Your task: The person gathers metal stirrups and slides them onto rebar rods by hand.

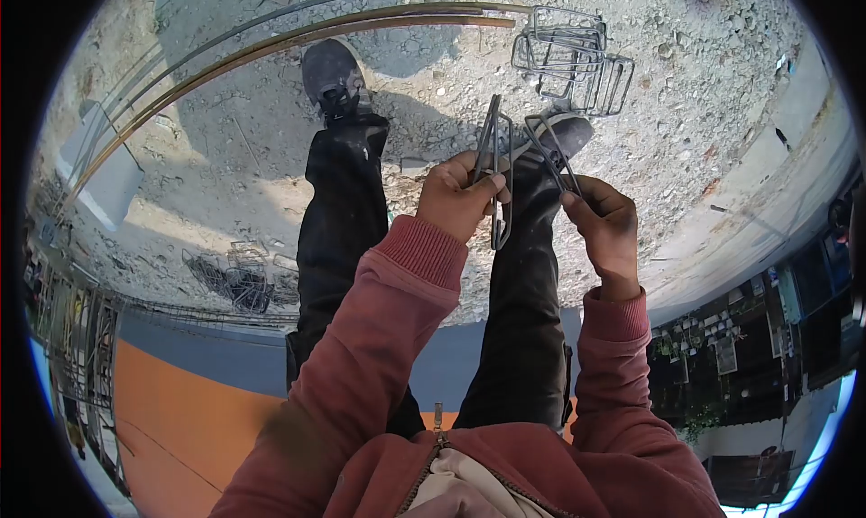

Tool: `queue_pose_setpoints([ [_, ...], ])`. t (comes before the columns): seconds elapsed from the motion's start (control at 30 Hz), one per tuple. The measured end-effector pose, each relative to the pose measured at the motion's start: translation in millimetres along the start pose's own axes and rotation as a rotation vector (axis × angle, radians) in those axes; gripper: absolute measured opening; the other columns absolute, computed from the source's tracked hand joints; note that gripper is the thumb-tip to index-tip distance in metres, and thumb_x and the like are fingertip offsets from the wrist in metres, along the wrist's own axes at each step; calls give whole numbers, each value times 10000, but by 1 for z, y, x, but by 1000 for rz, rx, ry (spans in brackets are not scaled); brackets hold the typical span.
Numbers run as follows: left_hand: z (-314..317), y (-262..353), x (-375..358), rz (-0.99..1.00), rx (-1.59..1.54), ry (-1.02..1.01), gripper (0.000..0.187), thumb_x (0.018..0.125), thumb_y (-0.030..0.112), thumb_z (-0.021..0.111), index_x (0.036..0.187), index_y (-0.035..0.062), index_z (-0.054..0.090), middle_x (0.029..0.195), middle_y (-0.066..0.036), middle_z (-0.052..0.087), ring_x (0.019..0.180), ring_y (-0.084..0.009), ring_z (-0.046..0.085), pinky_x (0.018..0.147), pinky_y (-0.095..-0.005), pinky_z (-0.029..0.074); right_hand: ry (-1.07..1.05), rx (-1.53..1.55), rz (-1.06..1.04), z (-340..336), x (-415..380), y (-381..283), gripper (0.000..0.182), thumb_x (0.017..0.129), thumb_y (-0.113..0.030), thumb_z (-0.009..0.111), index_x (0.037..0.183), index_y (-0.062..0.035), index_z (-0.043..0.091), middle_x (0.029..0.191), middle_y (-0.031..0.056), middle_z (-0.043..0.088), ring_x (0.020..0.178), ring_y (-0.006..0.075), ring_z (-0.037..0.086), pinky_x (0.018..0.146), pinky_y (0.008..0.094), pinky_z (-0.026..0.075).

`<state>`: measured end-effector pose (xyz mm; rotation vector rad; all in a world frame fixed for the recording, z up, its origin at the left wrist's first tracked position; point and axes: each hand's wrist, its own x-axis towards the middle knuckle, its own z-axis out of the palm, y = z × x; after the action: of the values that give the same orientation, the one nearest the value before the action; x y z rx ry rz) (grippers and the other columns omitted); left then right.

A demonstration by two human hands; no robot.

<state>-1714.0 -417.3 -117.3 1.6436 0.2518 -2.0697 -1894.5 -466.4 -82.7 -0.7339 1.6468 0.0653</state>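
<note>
My left hand (451,196) is closed around several bent steel stirrups (500,234), their narrow frames standing roughly upright between thumb and fingers. To its right, my right hand (604,219) pinches the lower end of another rectangular rebar stirrup (544,146), which tilts up toward the left. A small gap separates the two hands. Both are held over my right leg, near the shoe (570,137). Beyond that shoe, a loose heap of similar wire frames (577,54) lies on the ground; how many the left hand grips is hard to tell because they overlap.
Long rusty rods (298,38) curve across the upper left, ending beside the heap. A pale slab (101,171) lies at far left. More dark stirrups (242,282) sit on the rubble ground (713,94) left of my legs. An orange and grey wall (194,401) stands behind me.
</note>
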Motion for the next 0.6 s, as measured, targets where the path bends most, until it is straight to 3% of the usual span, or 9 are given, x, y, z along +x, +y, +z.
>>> queue_pose_setpoints([
  [0.1,-7,-3,6,23,-139,-12,110,823,125,546,872,34,584,646,-16,572,521,-70,501,450,-180,355,43,100,42,-20,-1,5,223,796,-73,563,991,33,581,708,1,584,571,22,447,510,161,363],
  [0.13,-5,-4,5,45,-141,-14,168,839,205,542,864,46,589,641,-10,565,521,-62,475,443,-182,339,56,138,45,-21,-3,5,234,804,-73,552,1011,34,571,710,2,580,571,21,441,515,160,361],
  [0.27,9,-6,1,-13,-226,18,167,845,216,538,871,55,574,672,-18,575,660,-93,550,555,-206,427,78,289,-22,18,-15,-3,277,820,-57,521,1085,26,522,832,23,586,638,35,456,567,168,381],
  [0.33,12,-13,4,4,-354,-31,153,835,209,556,877,63,564,705,-20,581,699,-109,570,586,-226,463,29,302,-147,46,-19,-3,316,789,-10,536,1102,27,511,900,67,599,839,123,555,744,240,428],
  [0.37,13,-12,4,14,-342,-30,148,824,192,572,887,59,560,722,-23,584,700,-109,572,565,-218,458,64,43,-300,54,-18,7,319,760,0,556,1075,38,528,934,126,600,900,204,581,771,273,437],
  [0.43,10,-12,3,33,-321,-26,158,803,159,604,906,53,551,755,-29,591,702,-109,577,524,-201,449,66,-32,-374,57,-15,11,298,742,-18,579,1036,24,559,946,175,590,881,262,593,743,295,456],
  [0.6,5,-15,7,68,-258,5,156,767,26,608,881,37,503,769,-53,585,662,-126,590,556,-225,498,-175,-240,-412,36,2,-11,241,725,-61,602,959,-9,600,898,180,587,758,305,599,666,322,474],
])
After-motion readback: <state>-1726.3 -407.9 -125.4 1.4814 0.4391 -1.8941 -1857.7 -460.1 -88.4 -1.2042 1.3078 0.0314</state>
